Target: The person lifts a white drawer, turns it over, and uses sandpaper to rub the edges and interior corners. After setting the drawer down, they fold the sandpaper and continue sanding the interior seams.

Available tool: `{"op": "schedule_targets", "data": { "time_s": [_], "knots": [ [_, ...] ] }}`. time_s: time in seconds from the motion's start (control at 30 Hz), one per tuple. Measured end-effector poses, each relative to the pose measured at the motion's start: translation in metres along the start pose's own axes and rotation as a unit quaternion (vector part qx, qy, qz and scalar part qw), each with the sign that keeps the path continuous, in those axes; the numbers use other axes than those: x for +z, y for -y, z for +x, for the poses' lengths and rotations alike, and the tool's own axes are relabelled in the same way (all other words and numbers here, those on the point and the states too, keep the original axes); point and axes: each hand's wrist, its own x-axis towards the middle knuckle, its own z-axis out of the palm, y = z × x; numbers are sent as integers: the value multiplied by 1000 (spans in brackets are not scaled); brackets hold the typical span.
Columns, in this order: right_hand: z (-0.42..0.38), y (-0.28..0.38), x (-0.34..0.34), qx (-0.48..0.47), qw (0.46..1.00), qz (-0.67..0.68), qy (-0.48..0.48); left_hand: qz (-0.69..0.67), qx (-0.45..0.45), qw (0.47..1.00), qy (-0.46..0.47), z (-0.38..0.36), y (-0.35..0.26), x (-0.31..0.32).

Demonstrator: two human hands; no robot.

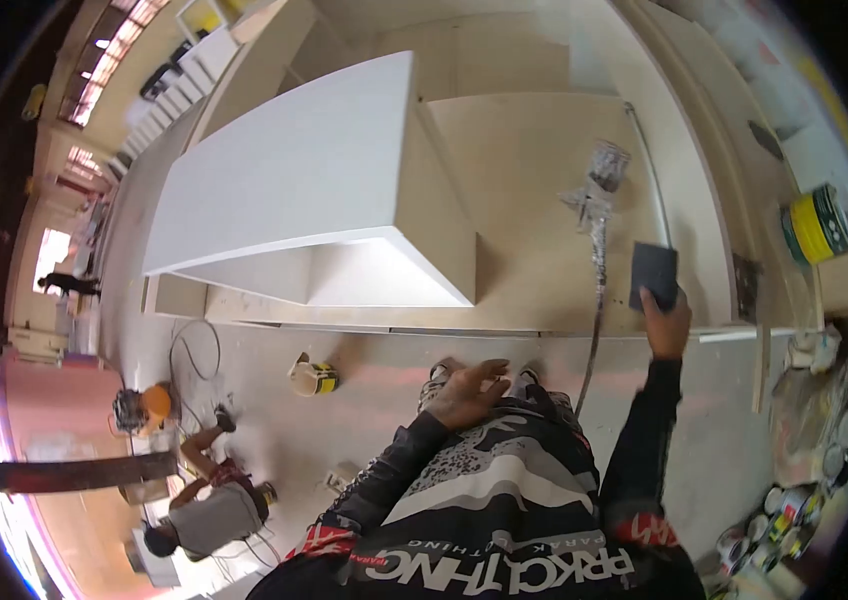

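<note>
My right hand grips the lower edge of a dark grey rectangular sheet, which looks like sandpaper, over the right part of a pale wooden panel. In front of my body hangs my left hand, its fingers apart and nothing in it. A paint-crusted spray gun lies on the panel left of the sheet, and its hose runs down toward me. A white box-shaped cabinet piece rests on the panel's left side.
A yellow-labelled can stands on the floor at left. Another person is low down at the lower left, near an orange-and-dark machine. A green-and-yellow can sits at right, above several paint cans.
</note>
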Motion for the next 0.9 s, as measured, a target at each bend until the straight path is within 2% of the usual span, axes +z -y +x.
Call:
{"op": "schedule_targets", "data": {
  "time_s": [0.03,0.07,0.13,0.17,0.2,0.23,0.27,0.3,0.33,0.37,0.4,0.43,0.47,0.57,0.6,0.63,0.67,0.7,0.73,0.8,0.9],
  "knots": [
    [-25,5,-10,-41,999,23,-16,-64,3,998,27,0,-1,3],
    [-51,16,-18,-82,995,46,-31,-68,1,998,17,3,-9,3],
    [-98,48,-28,-56,965,234,108,-213,16,975,64,4,-33,0],
    [-110,61,-33,-49,941,260,208,-214,13,975,63,6,-44,-1],
    [-120,72,-35,-41,909,286,302,-265,61,960,71,10,-55,-2],
    [-129,82,-31,-15,860,369,352,-316,110,939,82,14,-64,-4],
    [-138,93,-26,11,802,447,396,-316,108,938,88,18,-71,-6],
    [-140,113,-28,-15,785,457,419,-350,129,922,101,21,-77,-7],
    [-141,116,-25,-11,789,457,411,-385,149,904,113,24,-85,-6],
    [-141,115,-21,-31,790,450,415,-339,143,925,99,22,-96,-12],
    [-140,112,-19,-51,790,442,421,-342,144,922,107,20,-103,-13],
    [-138,109,-18,-37,767,464,442,-380,109,912,106,20,-108,-13],
    [-136,109,-21,-35,772,462,435,-415,74,900,107,20,-111,-14],
    [-141,109,-25,-33,769,429,473,-404,48,912,57,8,-108,-10],
    [-143,107,-24,-26,776,427,463,-393,29,919,26,5,-107,-8],
    [-143,105,-22,-90,814,381,429,-382,26,924,-10,4,-107,-5],
    [-142,105,-20,-155,844,330,394,-386,24,922,-1,3,-109,-6],
    [-142,107,-16,-166,862,323,355,-392,21,919,-15,1,-111,-8],
    [-141,112,-17,-161,864,320,352,-398,19,917,-30,-2,-112,-9],
    [-139,129,-21,-71,814,421,394,-399,15,916,-38,-7,-111,-9],
    [-140,140,-20,-79,831,407,370,-401,-14,915,-35,-14,-109,-13]
  ]
}}
